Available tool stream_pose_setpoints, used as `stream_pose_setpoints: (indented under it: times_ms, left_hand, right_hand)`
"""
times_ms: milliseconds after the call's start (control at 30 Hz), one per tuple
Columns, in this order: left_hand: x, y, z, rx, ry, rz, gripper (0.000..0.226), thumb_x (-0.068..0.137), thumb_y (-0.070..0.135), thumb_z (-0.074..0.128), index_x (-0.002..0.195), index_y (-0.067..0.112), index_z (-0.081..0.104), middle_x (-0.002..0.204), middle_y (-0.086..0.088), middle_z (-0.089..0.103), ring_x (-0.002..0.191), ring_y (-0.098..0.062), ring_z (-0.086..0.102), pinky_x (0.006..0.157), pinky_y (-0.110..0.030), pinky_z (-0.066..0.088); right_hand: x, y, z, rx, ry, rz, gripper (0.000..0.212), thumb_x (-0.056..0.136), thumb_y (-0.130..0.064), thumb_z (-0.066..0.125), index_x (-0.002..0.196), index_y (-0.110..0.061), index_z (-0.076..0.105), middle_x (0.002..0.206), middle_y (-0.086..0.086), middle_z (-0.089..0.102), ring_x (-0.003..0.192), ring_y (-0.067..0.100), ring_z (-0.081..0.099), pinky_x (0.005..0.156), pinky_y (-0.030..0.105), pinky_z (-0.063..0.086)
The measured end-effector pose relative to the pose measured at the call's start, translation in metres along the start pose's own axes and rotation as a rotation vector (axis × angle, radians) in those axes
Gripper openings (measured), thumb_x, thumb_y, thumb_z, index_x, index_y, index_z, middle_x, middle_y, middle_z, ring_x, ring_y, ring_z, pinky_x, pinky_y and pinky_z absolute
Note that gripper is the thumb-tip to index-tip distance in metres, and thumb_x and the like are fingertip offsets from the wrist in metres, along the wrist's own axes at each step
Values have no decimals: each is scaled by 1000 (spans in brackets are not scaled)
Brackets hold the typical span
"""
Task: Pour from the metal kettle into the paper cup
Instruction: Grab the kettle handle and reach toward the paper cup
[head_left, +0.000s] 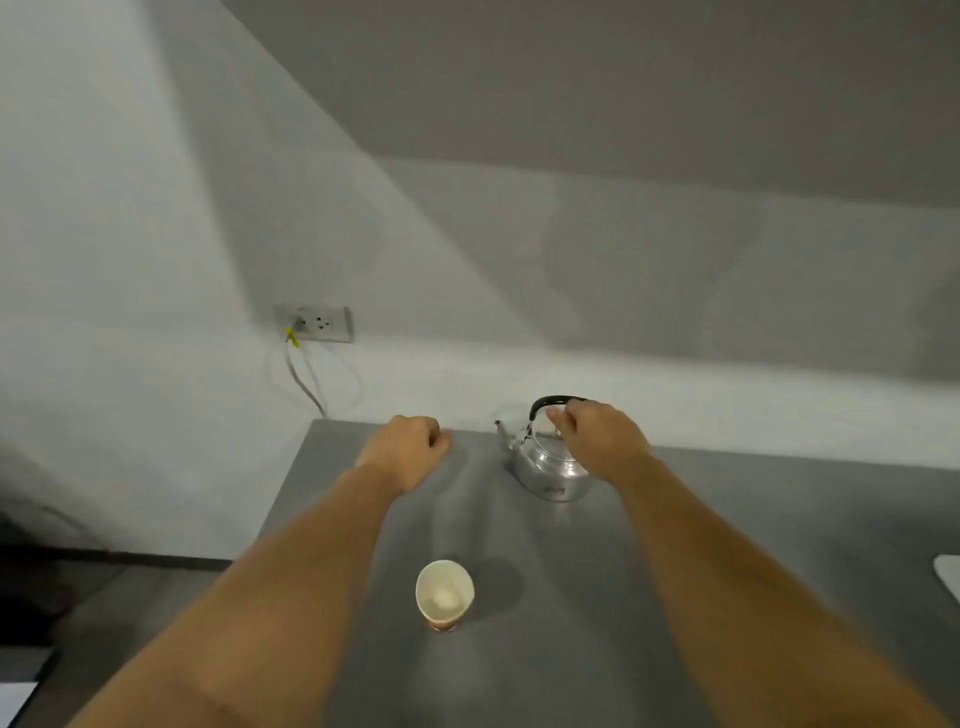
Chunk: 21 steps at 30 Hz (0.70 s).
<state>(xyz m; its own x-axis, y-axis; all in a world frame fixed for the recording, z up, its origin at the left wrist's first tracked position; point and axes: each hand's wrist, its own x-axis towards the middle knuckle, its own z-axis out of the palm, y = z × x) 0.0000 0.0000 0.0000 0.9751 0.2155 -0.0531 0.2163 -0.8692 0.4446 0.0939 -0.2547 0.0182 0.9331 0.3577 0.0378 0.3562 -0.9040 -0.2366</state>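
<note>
A shiny metal kettle (545, 467) with a black arched handle stands upright at the far side of the grey table (571, 597), its spout pointing left. My right hand (597, 441) hovers just at the handle, fingers curled but apart, not clearly gripping it. My left hand (410, 449) is a loose fist over the table to the left of the kettle, holding nothing. A paper cup (444, 592) stands upright near me, between my forearms, its white inside visible.
A white wall rises right behind the table. A wall socket (317, 322) with a plugged-in white cable sits to the left. The table's left edge drops to a dark floor. A pale object (948, 577) lies at the right edge.
</note>
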Motion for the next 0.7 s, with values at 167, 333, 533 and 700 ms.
stream_pose_setpoints:
  times_ms: [167,333,533,700]
  left_hand:
    - [25,-3,8,-38,-20,-66,42,99,49,45,78,17,64,69,0,64,63,-19,61,56,-29,42]
    - [43,-9,19,-68,-17,-99,44,99,47,47,68,18,56,61,0,59,61,-24,58,53,-30,37]
    - [51,-20,31,-38,-47,-117,45,101,41,50,62,17,49,72,-13,65,79,-35,65,65,-34,43]
    - [54,-24,40,-72,-72,-155,42,101,41,49,67,18,53,79,-18,68,82,-39,66,71,-39,50]
  right_hand:
    - [39,20,11,-161,85,-128,42,105,-48,38,119,-16,61,117,5,58,110,24,50,91,41,50]
    - [68,43,30,-128,26,-81,44,104,-50,37,126,-17,57,122,8,57,110,27,50,94,43,48]
    - [86,50,41,-16,-61,-31,50,104,-53,31,112,-13,61,108,10,66,103,30,55,90,45,50]
    - [91,54,56,38,-65,6,56,98,-64,38,92,-13,60,86,4,66,83,27,60,77,42,53]
